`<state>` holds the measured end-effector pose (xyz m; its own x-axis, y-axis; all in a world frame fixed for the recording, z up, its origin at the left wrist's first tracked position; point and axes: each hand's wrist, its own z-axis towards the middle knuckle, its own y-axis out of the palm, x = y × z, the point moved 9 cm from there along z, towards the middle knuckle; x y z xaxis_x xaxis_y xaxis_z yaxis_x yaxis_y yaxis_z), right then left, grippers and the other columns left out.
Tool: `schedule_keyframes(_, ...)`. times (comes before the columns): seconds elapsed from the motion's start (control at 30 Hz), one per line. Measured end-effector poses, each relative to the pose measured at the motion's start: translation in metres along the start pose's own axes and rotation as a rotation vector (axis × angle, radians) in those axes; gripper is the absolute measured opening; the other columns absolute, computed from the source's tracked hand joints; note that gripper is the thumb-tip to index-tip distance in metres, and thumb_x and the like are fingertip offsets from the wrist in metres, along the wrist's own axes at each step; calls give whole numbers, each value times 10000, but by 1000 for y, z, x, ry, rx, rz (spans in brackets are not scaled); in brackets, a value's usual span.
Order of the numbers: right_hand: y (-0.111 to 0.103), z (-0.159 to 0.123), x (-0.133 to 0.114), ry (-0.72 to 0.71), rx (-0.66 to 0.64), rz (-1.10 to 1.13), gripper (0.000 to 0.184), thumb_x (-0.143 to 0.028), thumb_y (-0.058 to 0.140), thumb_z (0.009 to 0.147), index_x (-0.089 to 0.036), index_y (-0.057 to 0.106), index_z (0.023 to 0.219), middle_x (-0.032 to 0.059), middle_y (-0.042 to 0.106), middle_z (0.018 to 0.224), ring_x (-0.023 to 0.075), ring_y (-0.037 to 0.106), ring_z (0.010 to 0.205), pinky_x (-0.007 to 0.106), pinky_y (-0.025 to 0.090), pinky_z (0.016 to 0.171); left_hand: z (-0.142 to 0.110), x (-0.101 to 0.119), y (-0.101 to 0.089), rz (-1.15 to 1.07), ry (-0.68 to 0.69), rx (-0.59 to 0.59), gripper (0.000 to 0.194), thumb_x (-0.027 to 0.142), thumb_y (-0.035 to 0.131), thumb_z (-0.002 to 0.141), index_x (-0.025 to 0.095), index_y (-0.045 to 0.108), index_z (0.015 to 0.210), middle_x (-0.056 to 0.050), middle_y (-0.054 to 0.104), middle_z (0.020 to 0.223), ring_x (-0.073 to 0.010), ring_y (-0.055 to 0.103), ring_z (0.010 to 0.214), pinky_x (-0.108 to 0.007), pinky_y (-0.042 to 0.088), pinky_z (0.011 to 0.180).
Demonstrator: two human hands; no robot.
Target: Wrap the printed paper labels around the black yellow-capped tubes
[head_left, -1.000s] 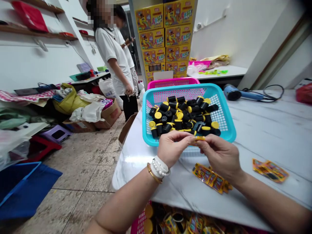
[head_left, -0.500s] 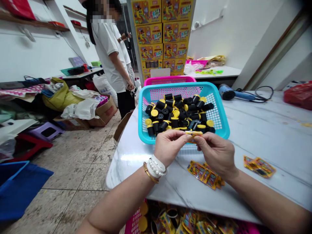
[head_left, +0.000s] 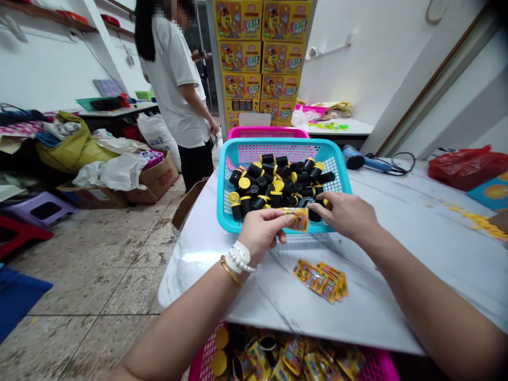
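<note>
My left hand (head_left: 264, 230) pinches a flat yellow printed sleeve (head_left: 297, 219) by its left end, just over the near rim of the turquoise basket (head_left: 222, 209). My right hand (head_left: 351, 214) reaches over the basket's near right corner, its thumb and fingers closed on a black canister (head_left: 314, 212) with a yellow lid. The fingers partly cover that canister. Many more black canisters (head_left: 273, 182) with yellow lids fill the basket. Below my hands, a fanned pile of printed sleeves (head_left: 323, 280) lies on the marble-patterned table (head_left: 262, 296).
Under the table edge, a pink basket (head_left: 202, 352) holds sleeved cups. A blue heat gun (head_left: 357, 157) and a red plastic bag (head_left: 464, 168) lie to the right. Yellow cartons (head_left: 240, 55) are stacked behind. A person in white (head_left: 177, 84) stands at the left.
My right hand has let go of the sleeve and moved to a canister in the basket. My left hand keeps the sleeve. The view has shifted right; the right-hand sleeve pile is out of sight.
</note>
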<state>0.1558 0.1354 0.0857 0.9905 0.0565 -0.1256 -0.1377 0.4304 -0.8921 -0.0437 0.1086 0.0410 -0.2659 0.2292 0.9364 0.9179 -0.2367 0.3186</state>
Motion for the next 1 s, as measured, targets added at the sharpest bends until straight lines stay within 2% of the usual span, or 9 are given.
schedule_keyframes(0.1, 27, 9, 1, 16, -153, -121, 407, -583, 657, 823, -194, 755, 888, 118, 740, 869, 225, 643, 701, 298, 339, 551, 2, -3, 1, -79, -48, -41, 259, 313, 853, 697, 100, 710, 736, -8, 597, 506, -17, 406, 365, -141, 158, 344)
schedule_keyframes(0.23, 23, 5, 6, 43, -115, -34, 266, -433, 721, 763, -186, 704, 860, 104, 731, 884, 249, 655, 749, 318, 397, 581, 5, -2, 1, -194, -81, -65, 266, 252, 877, 667, 99, 682, 765, -27, 667, 656, -31, 509, 413, -129, 177, 321)
schedule_keyframes(0.3, 12, -1, 9, 41, -101, 233, 259, -393, 759, 729, -195, 711, 890, 70, 727, 848, 233, 656, 749, 335, 462, 638, 6, -3, 0, -219, -99, -63, 237, 223, 858, 701, 104, 668, 778, -4, 649, 638, -23, 490, 392, -125, 184, 306)
schedule_keyframes(0.47, -5, -24, 6, 188, -198, 1201, 442, -415, 851, 684, -260, 745, 1084, 30, 767, 959, 206, 709, 820, 355, 575, 759, 9, -6, 0, -284, -157, -41, 122, 113, 731, 829, 106, 627, 768, 17, 624, 625, -4, 452, 360, -106, 201, 281)
schedule_keyframes(0.6, -12, -37, -13, 239, -115, 1505, 369, -355, 888, 662, -288, 771, 1005, 1, 772, 966, 192, 726, 873, 351, 607, 832, 8, -7, 2, -314, -174, -16, 113, 60, 637, 892, 103, 615, 790, 17, 621, 614, -4, 440, 337, -100, 226, 275)
schedule_keyframes(0.7, -8, -41, -21, 220, -105, 1463, 324, -337, 877, 694, -281, 767, 994, -5, 773, 907, 176, 736, 801, 331, 622, 800, 6, -7, 6, -335, -172, -40, 110, 51, 613, 904, 99, 612, 806, 16, 624, 618, 0, 427, 325, -96, 225, 275)
schedule_keyframes(0.83, -13, -43, -15, 226, -31, 1277, 298, -309, 865, 711, -253, 753, 982, -3, 756, 819, 173, 734, 715, 303, 630, 711, 6, -8, 10, -416, -182, -81, 96, 51, 599, 903, 89, 626, 819, 22, 612, 616, 12, 406, 331, -84, 229, 290)
schedule_keyframes(0.93, -28, -46, -20, 132, 50, 1132, 290, -296, 849, 726, -245, 740, 989, 10, 737, 853, 184, 731, 768, 316, 640, 733, 7, -10, 10, -430, -177, -101, 66, 93, 639, 883, 86, 639, 817, 12, 618, 633, 9, 416, 346, -88, 219, 296)
schedule_keyframes(1.0, -40, -50, -29, 29, 122, 1037, 268, -284, 827, 758, -249, 729, 1005, 29, 721, 963, 193, 730, 871, 328, 640, 797, 8, -10, 10, -414, -155, -112, 63, 126, 684, 853, 85, 649, 820, -7, 644, 673, 8, 424, 358, -96, 222, 305)
